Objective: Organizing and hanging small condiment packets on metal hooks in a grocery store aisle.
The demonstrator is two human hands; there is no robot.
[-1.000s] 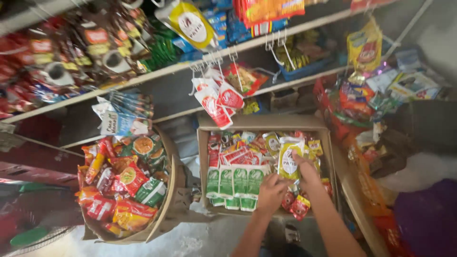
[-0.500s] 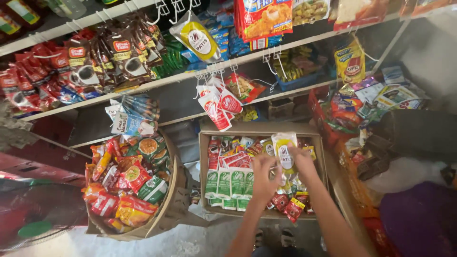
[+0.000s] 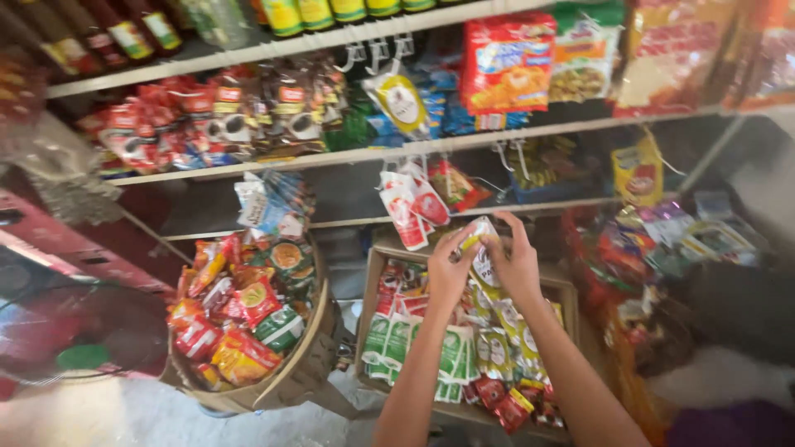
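My left hand (image 3: 451, 269) and my right hand (image 3: 515, 261) are both raised above a cardboard box (image 3: 370, 291) of snack sachets. Together they pinch a strip of white and yellow sachets (image 3: 482, 257), lifted up in front of the lower shelf. The strip hangs down between my hands toward the box. Rows of green and white sachets (image 3: 397, 343) and small red packets (image 3: 505, 401) lie in the box under my forearms.
A round woven basket (image 3: 302, 372) full of red and orange packets stands to the left. Red and white pouches (image 3: 410, 207) hang from shelf hooks just above my hands. Shelves hold bottles and packets; more packets are piled at the right (image 3: 654, 248).
Both hands rose from the box's contents, lifting the white and yellow sachet strip up toward the shelf. The camera has tilted upward, showing more shelves.
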